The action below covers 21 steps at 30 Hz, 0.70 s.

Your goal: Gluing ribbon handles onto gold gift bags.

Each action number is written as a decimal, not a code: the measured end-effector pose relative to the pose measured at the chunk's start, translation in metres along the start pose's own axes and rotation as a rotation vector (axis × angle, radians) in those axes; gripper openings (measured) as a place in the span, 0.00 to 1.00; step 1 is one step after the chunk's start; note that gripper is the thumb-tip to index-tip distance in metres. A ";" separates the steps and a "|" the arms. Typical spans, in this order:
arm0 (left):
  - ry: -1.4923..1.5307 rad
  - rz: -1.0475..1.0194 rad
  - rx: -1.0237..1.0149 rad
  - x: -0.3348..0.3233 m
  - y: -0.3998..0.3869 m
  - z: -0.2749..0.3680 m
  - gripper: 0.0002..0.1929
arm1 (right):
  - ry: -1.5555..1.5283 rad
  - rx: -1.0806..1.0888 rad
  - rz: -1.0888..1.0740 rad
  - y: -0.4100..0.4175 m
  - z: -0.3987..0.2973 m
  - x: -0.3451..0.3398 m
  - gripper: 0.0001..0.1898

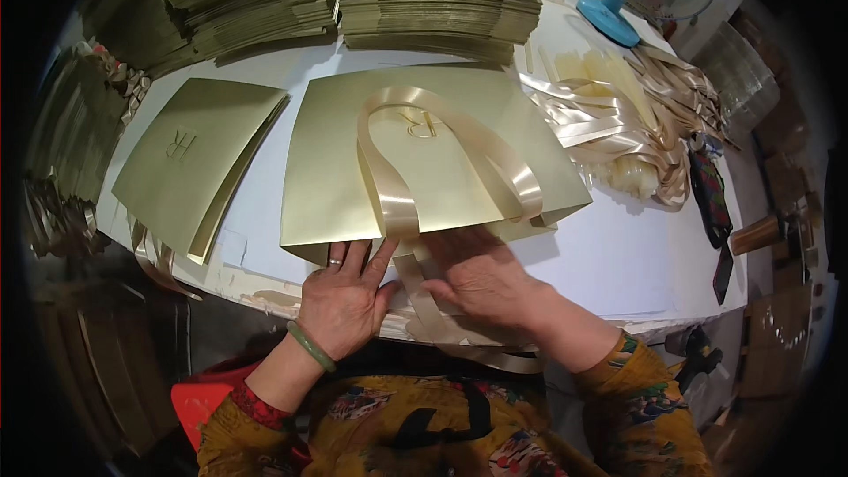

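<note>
A gold paper gift bag lies flat on the table before me, its open edge towards me and gaping. A beige satin ribbon handle loops across its front over stamped lettering, and a ribbon tail hangs over the table edge. My left hand, with a ring and a green bangle, reaches its fingers into the bag's mouth, the index finger by the ribbon. My right hand is tucked under the front panel, right of the ribbon. Both hands' fingertips are hidden inside, so any hold there does not show.
Left of the bag lies another gold bag with ribbon hanging off the table. Tall stacks of gold bags stand at the back. Loose satin ribbons, a blue fan and a dark patterned pouch are on the right.
</note>
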<state>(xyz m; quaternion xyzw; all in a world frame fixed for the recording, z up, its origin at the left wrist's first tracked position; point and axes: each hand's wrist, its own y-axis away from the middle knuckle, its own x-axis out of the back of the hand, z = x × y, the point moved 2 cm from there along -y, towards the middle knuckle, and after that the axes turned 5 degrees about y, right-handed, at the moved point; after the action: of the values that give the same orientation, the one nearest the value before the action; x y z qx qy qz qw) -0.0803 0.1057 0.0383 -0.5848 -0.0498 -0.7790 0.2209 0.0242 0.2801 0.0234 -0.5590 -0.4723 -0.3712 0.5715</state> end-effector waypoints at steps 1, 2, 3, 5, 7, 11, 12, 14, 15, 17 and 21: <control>-0.003 0.009 -0.010 0.001 0.001 0.000 0.30 | 0.047 -0.007 -0.076 0.006 0.007 0.002 0.27; 0.000 0.005 -0.006 0.001 0.001 -0.001 0.30 | -0.023 -0.218 -0.341 0.016 0.014 0.009 0.27; 0.016 0.014 0.002 -0.001 0.002 -0.002 0.31 | -0.032 -0.213 -0.343 0.020 0.018 0.018 0.27; 0.037 0.029 0.006 -0.001 0.003 -0.002 0.32 | -0.190 -0.470 -0.351 0.031 0.034 0.036 0.38; 0.012 0.000 0.026 0.001 0.004 0.001 0.31 | -0.032 -0.416 -0.246 0.065 0.051 0.028 0.37; 0.009 0.120 -0.026 -0.002 0.005 -0.001 0.30 | -0.053 -0.464 -0.169 0.056 0.044 0.039 0.36; 0.009 0.113 -0.024 -0.005 0.006 -0.001 0.29 | -0.052 -0.454 -0.163 0.052 0.040 0.042 0.36; 0.022 0.048 0.010 -0.005 0.007 -0.002 0.27 | -0.164 -0.555 -0.181 0.043 0.036 0.045 0.34; 0.023 0.051 0.012 -0.006 0.006 -0.001 0.27 | -0.162 -0.552 -0.182 0.038 0.029 0.040 0.34; 0.045 0.063 0.001 -0.006 0.002 0.004 0.27 | -0.085 -0.474 -0.270 0.030 0.010 0.022 0.33; 0.018 0.078 -0.025 -0.003 0.003 0.002 0.26 | 0.055 -0.387 -0.099 0.038 0.011 0.013 0.32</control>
<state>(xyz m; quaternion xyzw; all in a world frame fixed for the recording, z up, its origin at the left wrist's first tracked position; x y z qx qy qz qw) -0.0763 0.1050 0.0354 -0.5819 -0.0151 -0.7755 0.2444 0.0627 0.2956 0.0240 -0.6243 -0.4030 -0.4979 0.4472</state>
